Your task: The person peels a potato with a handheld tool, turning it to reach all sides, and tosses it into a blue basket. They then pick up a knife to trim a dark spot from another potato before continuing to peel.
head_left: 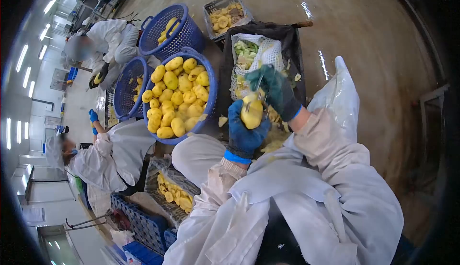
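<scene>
A pale yellow peeled potato (251, 113) is held in my left hand (243, 129), which wears a blue glove with its fingers wrapped round it. My right hand (275, 90), in a dark green glove, is closed on a peeler (259, 92) whose metal part touches the potato's upper side. Under and behind the hands a lined crate (268, 54) holds green and pale scraps. To the left stands a blue basket (209, 68) full of yellow potatoes (177, 97).
Two more blue baskets (194, 37) (125, 85) stand behind. A grey crate (207, 13) holds yellow pieces, and another crate (152, 178) of cut pieces sits at lower left. Two co-workers (108, 154) (106, 37) in white are at the left.
</scene>
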Motion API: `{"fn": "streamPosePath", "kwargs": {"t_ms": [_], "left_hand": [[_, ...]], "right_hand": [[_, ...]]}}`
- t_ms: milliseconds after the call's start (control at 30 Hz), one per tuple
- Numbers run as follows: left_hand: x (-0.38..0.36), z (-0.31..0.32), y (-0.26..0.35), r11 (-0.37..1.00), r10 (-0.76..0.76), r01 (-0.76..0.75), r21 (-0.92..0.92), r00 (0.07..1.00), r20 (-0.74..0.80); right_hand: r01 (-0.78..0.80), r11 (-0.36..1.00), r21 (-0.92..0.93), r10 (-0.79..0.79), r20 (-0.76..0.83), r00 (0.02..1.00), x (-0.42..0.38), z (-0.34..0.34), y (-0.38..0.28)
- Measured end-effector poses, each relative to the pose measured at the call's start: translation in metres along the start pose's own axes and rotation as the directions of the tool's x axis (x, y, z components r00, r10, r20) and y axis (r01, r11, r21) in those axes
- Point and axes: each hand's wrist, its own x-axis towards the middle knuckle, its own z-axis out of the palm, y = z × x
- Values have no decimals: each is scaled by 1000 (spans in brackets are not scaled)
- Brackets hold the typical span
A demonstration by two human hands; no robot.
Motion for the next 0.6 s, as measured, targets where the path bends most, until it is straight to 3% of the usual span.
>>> {"fn": "streamPosePath", "kwargs": {"t_ms": [33, 67, 100, 133, 167, 233, 300, 333, 367, 400, 467, 500, 533, 567, 600], "left_hand": [[-1, -5, -5, 974, 111, -111, 198, 994, 9], [-5, -3, -6, 897, 221, -210, 389, 975, 17], [-17, 18, 5, 803, 312, -288, 522, 949, 43], [-12, 13, 10, 994, 65, -68, 81, 997, 38], [-6, 7, 14, 909, -186, 184, -375, 982, 31], [-8, 5, 4, 994, -15, 24, -105, 996, 88], [-6, -4, 1, 1000, -13, 14, -19, 998, 63], [-6, -8, -1, 1000, -11, 10, 24, 999, 51], [-11, 4, 9, 971, -114, 121, -204, 992, 48], [-11, 11, 16, 879, -214, 225, -420, 974, 75], [-9, 7, 12, 830, -247, 269, -488, 963, 111], [-6, 4, 8, 802, -262, 293, -520, 956, 135], [-3, -2, 2, 992, 129, -128, -22, 988, 84], [0, -10, -5, 717, 469, -524, 461, 851, 238], [2, -15, -7, 100, 599, -708, 699, 604, 526]], "right_hand": [[190, 981, -29, -191, -74, 979, 13, -16, 17], [196, 975, -108, -213, -187, 959, 16, -24, 7], [130, 983, 130, -101, -207, 973, 17, -28, 3], [61, 932, 358, 14, -204, 979, 18, -31, 0], [40, 971, 237, -12, -119, 993, 11, -22, -5], [31, 999, -21, -30, 59, 998, -7, 6, -15], [189, 981, -42, -192, -67, 979, 10, -14, 4], [215, 962, -167, -235, -110, 966, 19, -32, 8], [225, 930, -292, -278, -152, 949, 28, -42, -1], [247, 942, -226, -274, -99, 957, 27, -36, 2], [252, 962, -104, -253, -4, 967, -1, -11, 2], [7, 973, 230, -12, 20, 1000, -12, 6, -6], [73, 995, 66, -68, -68, 995, -9, 0, -4], [122, 988, -100, -135, -145, 980, -2, -13, 2], [156, 952, -264, -213, -203, 956, 8, -29, 9]]}}
